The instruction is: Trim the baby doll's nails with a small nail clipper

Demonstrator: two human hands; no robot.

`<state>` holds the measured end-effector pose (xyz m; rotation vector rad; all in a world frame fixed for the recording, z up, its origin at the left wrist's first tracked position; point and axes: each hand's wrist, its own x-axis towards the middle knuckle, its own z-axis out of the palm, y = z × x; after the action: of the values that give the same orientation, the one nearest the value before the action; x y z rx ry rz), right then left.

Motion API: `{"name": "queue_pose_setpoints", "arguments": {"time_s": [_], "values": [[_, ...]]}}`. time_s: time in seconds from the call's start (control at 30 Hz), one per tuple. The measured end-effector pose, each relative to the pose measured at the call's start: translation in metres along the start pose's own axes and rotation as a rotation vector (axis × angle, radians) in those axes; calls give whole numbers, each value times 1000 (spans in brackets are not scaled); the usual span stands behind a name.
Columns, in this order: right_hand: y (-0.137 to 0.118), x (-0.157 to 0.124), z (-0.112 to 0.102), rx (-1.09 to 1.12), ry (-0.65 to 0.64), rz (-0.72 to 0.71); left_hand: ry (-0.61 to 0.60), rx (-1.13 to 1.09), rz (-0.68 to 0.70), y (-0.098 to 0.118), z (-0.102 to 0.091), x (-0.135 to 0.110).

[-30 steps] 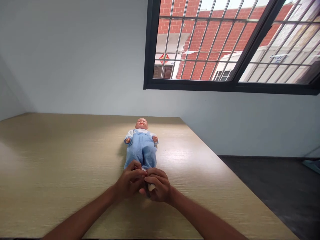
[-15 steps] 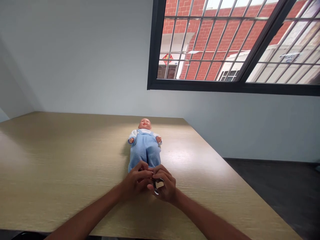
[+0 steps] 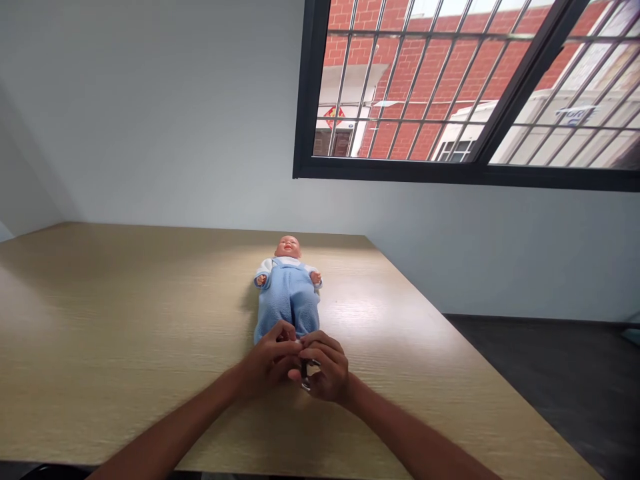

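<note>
A baby doll [image 3: 289,293] in blue dungarees and a white top lies on its back on the table, its head pointing away from me. My left hand [image 3: 275,357] is closed in a pinch at the lower end of the doll's legs, where the foot is mostly covered by my fingers. Against it, my right hand [image 3: 327,367] is curled around small shiny metal nail clippers [image 3: 305,373], their lever standing apart from the body. The tip of the clippers is hidden among the fingers of both hands.
The light wooden table [image 3: 125,320] reaches back to a pale wall [image 3: 175,120]. Its right edge slants down beside a dark floor [image 3: 540,373]. A dark-framed window [image 3: 390,170] with metal bars is set in the wall at the upper right.
My right hand has tilted the nail clippers slightly, and its thumb sits a little further left. My left hand stays at the doll's foot. The view has shifted very slightly.
</note>
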<state>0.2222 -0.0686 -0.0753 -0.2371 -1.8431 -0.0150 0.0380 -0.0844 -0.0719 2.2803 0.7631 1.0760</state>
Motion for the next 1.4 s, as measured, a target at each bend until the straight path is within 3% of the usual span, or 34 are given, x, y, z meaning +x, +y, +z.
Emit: {"name": "queue_pose_setpoints", "arguments": {"time_s": [1.1,1.4], "values": [[-5,3,-2,-97,-73,-19,20,-27,-8,-3,1,-2],[-15,8,-4,-236,-81,-15,17,-40,4,-2,-1,0]]}}
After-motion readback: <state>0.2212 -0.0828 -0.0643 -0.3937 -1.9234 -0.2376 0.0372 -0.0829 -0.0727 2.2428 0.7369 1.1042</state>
